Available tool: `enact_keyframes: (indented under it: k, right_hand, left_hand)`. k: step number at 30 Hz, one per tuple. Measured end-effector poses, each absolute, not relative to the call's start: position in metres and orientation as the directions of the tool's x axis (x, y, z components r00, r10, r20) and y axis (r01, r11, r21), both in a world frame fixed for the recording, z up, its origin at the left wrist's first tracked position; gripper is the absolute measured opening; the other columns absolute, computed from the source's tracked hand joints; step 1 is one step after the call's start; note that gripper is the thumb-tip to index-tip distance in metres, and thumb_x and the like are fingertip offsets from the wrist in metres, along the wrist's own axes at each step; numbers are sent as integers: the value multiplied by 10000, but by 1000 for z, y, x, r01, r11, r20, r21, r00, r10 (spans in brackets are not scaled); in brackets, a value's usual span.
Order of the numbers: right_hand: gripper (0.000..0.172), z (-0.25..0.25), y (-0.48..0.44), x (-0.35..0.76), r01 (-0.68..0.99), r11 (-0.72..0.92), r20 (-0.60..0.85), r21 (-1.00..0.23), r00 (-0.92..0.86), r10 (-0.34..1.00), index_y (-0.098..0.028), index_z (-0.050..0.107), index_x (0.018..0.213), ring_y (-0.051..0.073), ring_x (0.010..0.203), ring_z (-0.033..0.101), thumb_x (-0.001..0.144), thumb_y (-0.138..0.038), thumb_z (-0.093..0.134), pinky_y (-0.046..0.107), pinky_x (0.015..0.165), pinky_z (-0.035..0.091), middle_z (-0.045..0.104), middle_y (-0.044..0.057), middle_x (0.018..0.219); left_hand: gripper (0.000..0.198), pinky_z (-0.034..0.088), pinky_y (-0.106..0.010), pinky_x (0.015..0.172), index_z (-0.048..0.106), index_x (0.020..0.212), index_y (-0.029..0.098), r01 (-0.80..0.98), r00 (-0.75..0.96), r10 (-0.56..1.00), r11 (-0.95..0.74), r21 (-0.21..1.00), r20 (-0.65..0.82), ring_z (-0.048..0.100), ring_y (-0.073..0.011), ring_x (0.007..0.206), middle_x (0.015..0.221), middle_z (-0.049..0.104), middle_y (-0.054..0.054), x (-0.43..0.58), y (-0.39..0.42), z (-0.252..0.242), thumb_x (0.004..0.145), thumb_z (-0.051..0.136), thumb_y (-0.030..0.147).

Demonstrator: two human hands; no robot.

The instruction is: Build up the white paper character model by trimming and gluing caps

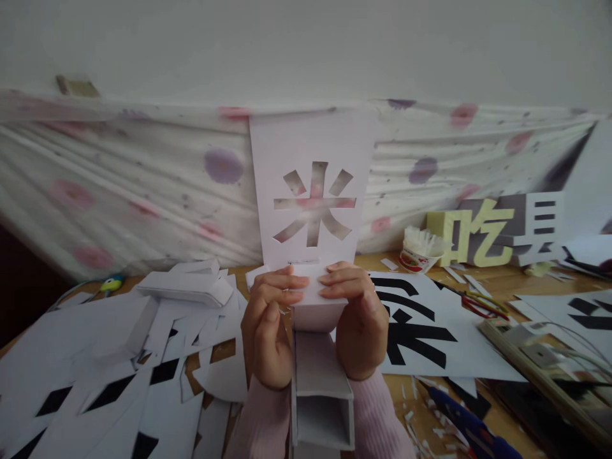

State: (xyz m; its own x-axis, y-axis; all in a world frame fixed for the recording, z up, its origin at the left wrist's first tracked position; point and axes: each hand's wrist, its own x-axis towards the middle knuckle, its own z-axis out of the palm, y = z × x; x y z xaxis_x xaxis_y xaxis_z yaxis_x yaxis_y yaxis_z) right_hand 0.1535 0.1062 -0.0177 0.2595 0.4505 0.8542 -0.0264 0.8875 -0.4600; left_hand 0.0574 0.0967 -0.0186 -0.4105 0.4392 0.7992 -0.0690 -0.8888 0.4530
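A white box-like form of foam board or stiff card (321, 376) stands in front of me, with a hollow opening at its near end. My left hand (270, 319) grips its far part from the left, fingers lying over the top face. From the other side my right hand (358, 319) holds the same part, its fingertips on that top face, with a small gap between the two hands. Right behind it, a white sheet (268, 172) with a cut-out character leans against the curtain. What the palms touch is hidden.
Cut white scraps (176, 344) pile up at left. Printed sheets (421, 319), scissors (482, 306), a blue glue gun (468, 421) and a power strip (540, 357) lie at right. Behind them stand a paper bowl (418, 260) and finished block characters (492, 236).
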Motion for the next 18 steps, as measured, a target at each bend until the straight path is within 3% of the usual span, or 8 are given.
enact_keyframes:
  k: [5, 18]
  right_hand:
    - [457, -18, 106, 153, -26, 883, 847, -469, 269, 458, -263, 735, 842, 239, 962, 604, 1017, -294, 314, 457, 949, 418, 696, 35, 859]
    - [466, -17, 106, 152, -34, 883, 843, -468, 283, 457, -263, 736, 837, 245, 950, 597, 1014, -266, 304, 465, 950, 405, 698, 36, 848]
  left_hand:
    - [300, 458, -441, 1001, 716, 873, 241, -70, -367, 479, -869, 490, 798, 623, -249, 1071, 951, 737, -32, 54, 94, -19, 839, 427, 169]
    - [87, 492, -454, 1012, 657, 863, 251, 15, -322, 446, -880, 475, 835, 635, -223, 1051, 936, 710, -21, 52, 99, -23, 895, 577, 238]
